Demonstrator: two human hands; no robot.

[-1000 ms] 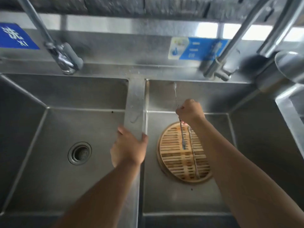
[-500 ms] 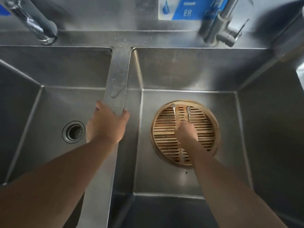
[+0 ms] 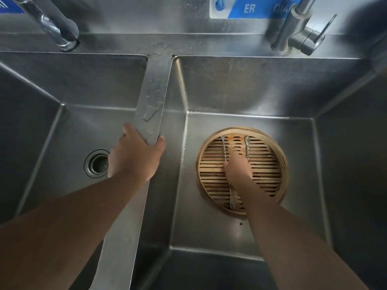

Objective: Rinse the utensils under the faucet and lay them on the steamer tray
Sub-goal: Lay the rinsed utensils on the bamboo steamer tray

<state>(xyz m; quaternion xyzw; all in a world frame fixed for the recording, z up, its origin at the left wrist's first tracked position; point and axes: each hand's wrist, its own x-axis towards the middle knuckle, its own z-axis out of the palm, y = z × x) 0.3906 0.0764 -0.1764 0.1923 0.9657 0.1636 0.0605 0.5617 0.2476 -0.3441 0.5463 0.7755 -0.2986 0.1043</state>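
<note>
A round bamboo steamer tray (image 3: 283,164) lies on the floor of the right sink basin. A metal fork (image 3: 224,150) lies lengthwise on its slats, handle toward the back and tines (image 3: 232,204) near the front rim. My right hand (image 3: 237,168) rests low on the tray with its fingers closed over the fork's middle. To the right of the fork a second slim metal utensil (image 3: 247,150) lies parallel to it, and my hand hides its lower part. My left hand (image 3: 134,160) grips the steel divider (image 3: 154,97) between the two basins.
The right faucet (image 3: 293,32) stands behind the right basin, with no water running. A second faucet (image 3: 54,26) stands behind the left basin, which shows a round drain (image 3: 97,163). Water drops sit on the divider. A blue sign (image 3: 251,7) is on the back wall.
My right hand has brought the fork down from near the faucet onto the tray beside the other utensil. My view has tilted downward. My left hand stays on the divider.
</note>
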